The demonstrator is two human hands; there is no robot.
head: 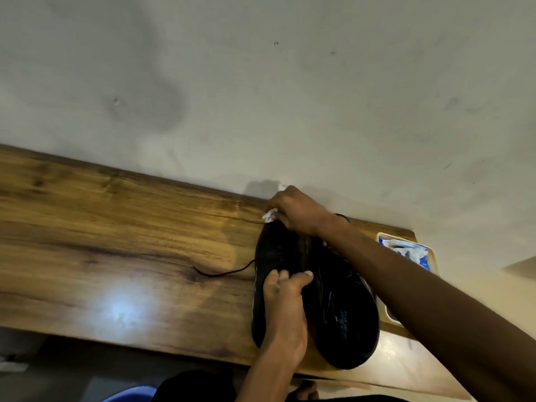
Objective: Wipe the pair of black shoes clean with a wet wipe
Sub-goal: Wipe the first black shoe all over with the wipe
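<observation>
Two black shoes lie side by side on the wooden table (116, 242), toes toward the wall. My left hand (285, 311) grips the upper of the left shoe (271, 250) near its opening. My right hand (295, 210) is over that shoe's toe and pinches a crumpled white wet wipe (269, 215) against it. The right shoe (345, 309) lies open side up with its printed insole showing. A loose black lace (223, 272) trails to the left on the table.
A cream tray (432, 250) with a blue and white wipe packet (406, 249) stands on the table's right end, partly behind my right arm. The wall runs close behind the table. A blue tub (130, 394) is on the floor below the front edge.
</observation>
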